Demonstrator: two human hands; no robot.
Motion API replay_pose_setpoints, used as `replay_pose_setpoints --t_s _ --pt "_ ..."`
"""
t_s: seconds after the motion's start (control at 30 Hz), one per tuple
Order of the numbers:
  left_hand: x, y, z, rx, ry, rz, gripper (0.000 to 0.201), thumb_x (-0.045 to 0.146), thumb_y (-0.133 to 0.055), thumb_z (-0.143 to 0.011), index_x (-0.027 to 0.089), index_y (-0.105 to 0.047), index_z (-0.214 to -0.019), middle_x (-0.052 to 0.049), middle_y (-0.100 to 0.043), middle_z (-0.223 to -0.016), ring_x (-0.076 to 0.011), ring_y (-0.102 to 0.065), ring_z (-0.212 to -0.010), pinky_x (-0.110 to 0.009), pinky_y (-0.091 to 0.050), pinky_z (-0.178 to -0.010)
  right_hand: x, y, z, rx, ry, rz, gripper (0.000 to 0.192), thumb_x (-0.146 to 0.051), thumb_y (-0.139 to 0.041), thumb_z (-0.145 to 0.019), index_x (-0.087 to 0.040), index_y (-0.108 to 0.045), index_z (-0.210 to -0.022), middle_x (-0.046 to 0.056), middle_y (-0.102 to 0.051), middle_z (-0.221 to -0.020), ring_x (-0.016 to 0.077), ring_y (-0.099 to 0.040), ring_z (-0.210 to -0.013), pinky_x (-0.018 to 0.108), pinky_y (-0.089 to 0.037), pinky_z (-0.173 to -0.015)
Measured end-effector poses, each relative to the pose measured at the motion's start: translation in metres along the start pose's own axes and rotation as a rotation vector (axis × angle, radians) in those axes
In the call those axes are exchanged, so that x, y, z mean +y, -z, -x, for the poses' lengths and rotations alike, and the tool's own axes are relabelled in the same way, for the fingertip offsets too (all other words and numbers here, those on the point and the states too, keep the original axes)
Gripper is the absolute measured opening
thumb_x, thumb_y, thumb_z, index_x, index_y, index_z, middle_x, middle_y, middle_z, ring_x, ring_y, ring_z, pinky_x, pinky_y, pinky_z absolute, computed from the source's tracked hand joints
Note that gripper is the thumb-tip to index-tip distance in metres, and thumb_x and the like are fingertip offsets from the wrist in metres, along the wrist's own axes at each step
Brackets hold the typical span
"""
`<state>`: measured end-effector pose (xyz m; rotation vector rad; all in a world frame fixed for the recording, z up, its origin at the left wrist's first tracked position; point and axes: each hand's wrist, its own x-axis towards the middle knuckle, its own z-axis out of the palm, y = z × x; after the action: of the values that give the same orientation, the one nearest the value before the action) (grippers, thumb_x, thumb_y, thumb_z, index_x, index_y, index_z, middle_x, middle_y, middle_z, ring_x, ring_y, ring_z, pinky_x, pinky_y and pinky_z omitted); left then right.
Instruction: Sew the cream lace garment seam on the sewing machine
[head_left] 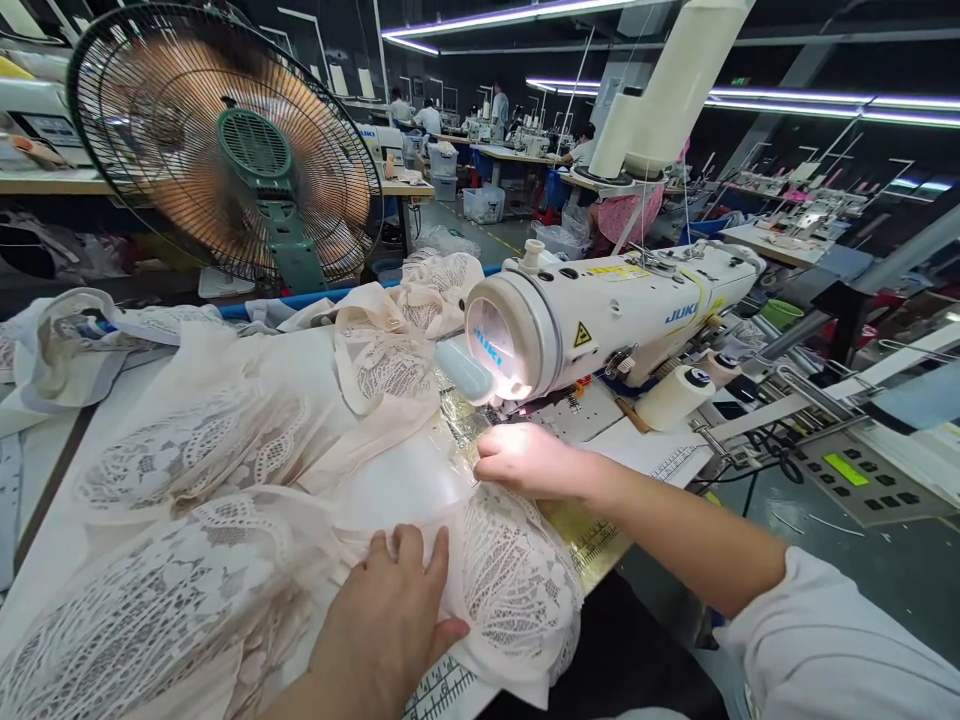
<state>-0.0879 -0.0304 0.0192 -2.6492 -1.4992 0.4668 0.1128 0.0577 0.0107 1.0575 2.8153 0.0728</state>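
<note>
Long factory hall, dim, lit by strip lights overhead; rows of work tables far behind the sewing machine (600, 315), with other people (429, 117) seated or standing at them. White machine set across the table (45, 470), its lamp glowing at the needle end. Beyond the machine's needle end, a large standing fan (225, 150), blades blurred. Behind the machine, a tall cream thread cone (667, 90); just in front of its body, a small spool (675, 397) lying on its side. Further out past the machine's far end, a control panel (862, 478) with a green display.

Pale lace fabric (225, 480) heaped over the table in front of the needle end and spreading away from the machine, one edge drawn up under the lamp. Right hand (525, 460) directly below the lamp, laid on the cloth close to the needle, fingers curled down and pressing; whether anything was pinched between them could not be told. Left hand (397, 620) nearer the table edge, well in front of the machine, flat and open, palm down, fingers spread on a lace panel. Printed ruler strip (442, 690) showing at the table edge beneath that hand.
</note>
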Motion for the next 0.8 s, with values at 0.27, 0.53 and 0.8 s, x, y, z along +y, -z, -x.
replay_pose_setpoints --t_s 0.27,0.53,0.8 --pt "0.001 0.0 0.0 0.025 0.001 -0.026 0.06 0.041 -0.076 -0.075 0.024 -0.057 -0.129 -0.015 -0.069 -0.105 -0.0359 -0.064 -0.104 -0.035 -0.058 -0.072 -0.004 -0.001 -0.005 0.008 -0.001 -0.093 0.014 -0.011 -0.054 -0.084 -0.019 -0.061 -0.075 0.002 -0.055 -0.08 0.016 -0.046 -0.077 0.028 -0.016 -0.051" --pt "0.0 0.001 0.0 -0.007 -0.013 -0.027 0.059 0.041 -0.073 -0.077 0.025 -0.056 -0.131 -0.015 -0.068 -0.107 -0.036 -0.064 -0.104 -0.034 -0.059 -0.068 -0.004 -0.003 -0.012 -0.062 0.076 -0.022 0.016 -0.009 -0.051 -0.085 -0.019 -0.063 -0.08 0.002 -0.055 -0.081 0.0166 -0.046 -0.076 0.028 -0.021 -0.052" --pt "0.0 -0.003 0.001 0.028 -0.003 0.021 0.059 0.034 -0.077 -0.074 0.024 -0.059 -0.129 -0.014 -0.068 -0.097 -0.0361 -0.064 -0.101 -0.036 -0.058 -0.072 0.014 -0.001 0.001 0.013 0.022 -0.093 0.016 -0.007 -0.053 -0.084 -0.016 -0.065 -0.077 0.005 -0.057 -0.08 0.0175 -0.047 -0.075 0.028 -0.029 -0.056"
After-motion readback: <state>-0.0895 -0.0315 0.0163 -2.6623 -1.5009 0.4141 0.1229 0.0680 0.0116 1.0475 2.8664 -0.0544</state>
